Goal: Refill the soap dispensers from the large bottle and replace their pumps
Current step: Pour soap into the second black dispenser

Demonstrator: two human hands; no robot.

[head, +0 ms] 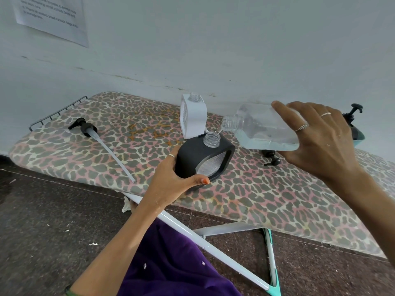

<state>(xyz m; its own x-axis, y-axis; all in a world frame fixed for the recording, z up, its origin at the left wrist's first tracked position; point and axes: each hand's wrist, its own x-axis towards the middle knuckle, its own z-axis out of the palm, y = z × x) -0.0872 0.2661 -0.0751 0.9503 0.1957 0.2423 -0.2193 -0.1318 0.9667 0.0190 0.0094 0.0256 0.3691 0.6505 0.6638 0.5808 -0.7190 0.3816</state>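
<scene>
Soap streams mid-frame as her right hand point(316, 137) grips the tilted large bottle point(263, 130) above the black dispenser point(192, 155) clasped by her left hand point(171, 176); narrow neck, overtilting risks spills.

Dispensers: three, a black one point(204, 158), a white one point(193, 118), a teal one point(356, 130) (half hidden behind the hand). One large clear bottle point(264, 130). Loose pumps: two, a long-tubed one point(94, 134) and a short one point(271, 157). One ironing board point(267, 195). One wall notice point(52, 18). Two hands: left point(171, 180), right point(320, 137).
</scene>
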